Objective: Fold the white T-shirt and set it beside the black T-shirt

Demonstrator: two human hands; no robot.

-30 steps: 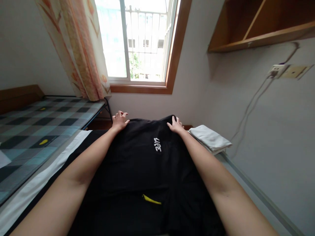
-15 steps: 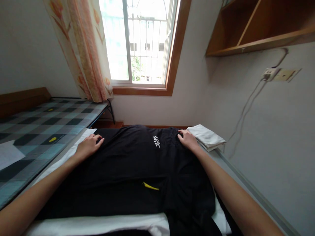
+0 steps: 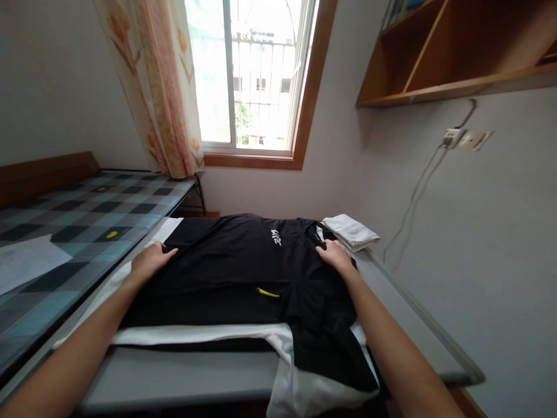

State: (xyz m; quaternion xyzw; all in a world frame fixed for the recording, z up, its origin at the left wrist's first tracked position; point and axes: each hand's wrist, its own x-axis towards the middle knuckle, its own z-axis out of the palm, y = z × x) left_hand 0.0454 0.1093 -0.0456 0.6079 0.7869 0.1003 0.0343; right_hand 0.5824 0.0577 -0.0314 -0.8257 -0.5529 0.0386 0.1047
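A black garment [image 3: 235, 267] with small white lettering and a yellow mark lies spread flat on a grey table [image 3: 183, 377], on top of a white cloth [image 3: 195, 335]. My left hand [image 3: 150, 259] rests flat on the garment's left edge, fingers stretched out. My right hand [image 3: 334, 256] lies palm down on its right side, fingers apart. Part of the black and white fabric hangs over the table's near edge.
A folded white cloth [image 3: 350, 231] sits at the table's far right corner. A bed with a checked cover [image 3: 65, 226] stands to the left. Ahead are a window [image 3: 256, 75] and a curtain [image 3: 159, 87]. A wooden shelf [image 3: 456, 52] and a wall socket with cables [image 3: 461, 138] are on the right.
Both hands have slid back toward me from the garment's far edge and spread outward to its sides. The view has pulled back, showing the table's near edge.
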